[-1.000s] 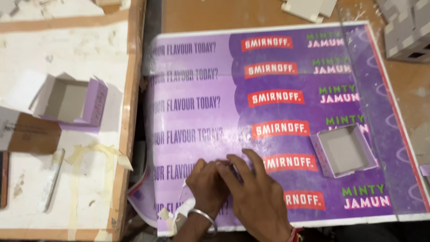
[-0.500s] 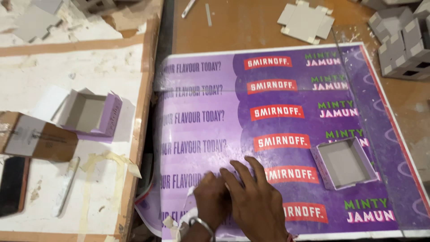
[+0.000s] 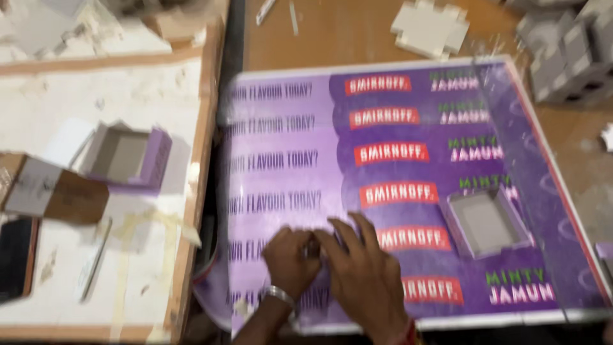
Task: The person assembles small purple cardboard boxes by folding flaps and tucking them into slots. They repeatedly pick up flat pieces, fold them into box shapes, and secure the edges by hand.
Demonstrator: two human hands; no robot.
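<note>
A large purple printed sheet (image 3: 408,185) with rows of red labels and a white border lies flat on the brown desk (image 3: 345,35), filling the middle and right of the view. Both hands press on its lower part, at about six o'clock. The left hand (image 3: 290,259), with a metal bangle at the wrist, lies flat with its fingers curled slightly; the right hand (image 3: 367,275) lies just beside it, fingers spread wide and palm down, the two touching at the fingertips. Neither hand grips anything. At four o'clock from the sheet's middle a small open grey tray with purple sides (image 3: 485,223) sits on the sheet. At nine o'clock, on a white glue-stained board (image 3: 96,96), stands a second open box (image 3: 124,156). Grey cardboard blanks (image 3: 429,29) lie at twelve o'clock.
</note>
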